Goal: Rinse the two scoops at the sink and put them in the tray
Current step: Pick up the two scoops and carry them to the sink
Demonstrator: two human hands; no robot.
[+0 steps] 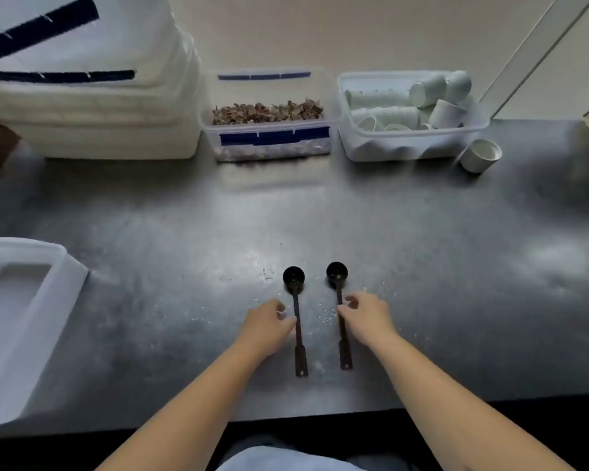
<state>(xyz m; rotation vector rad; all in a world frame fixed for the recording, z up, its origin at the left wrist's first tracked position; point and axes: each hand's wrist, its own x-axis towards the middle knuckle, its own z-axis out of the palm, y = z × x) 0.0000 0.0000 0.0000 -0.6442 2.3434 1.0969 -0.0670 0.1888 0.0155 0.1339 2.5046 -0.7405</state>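
Note:
Two black long-handled scoops lie side by side on the dark counter, bowls pointing away from me. My left hand (269,322) rests against the handle of the left scoop (297,311), fingers curled at its left side. My right hand (366,316) pinches the handle of the right scoop (340,300) from the right. Both scoops still touch the counter. Water droplets dot the surface around them. A white tray (65,266) sits at the left edge. No sink is in view.
Along the back stand stacked white lidded bins (92,107), a clear box of brown dried pieces (269,110) and a clear box of white cups (408,107). One white cup (481,154) lies loose on the counter (456,249). The counter's front edge runs just below my forearms.

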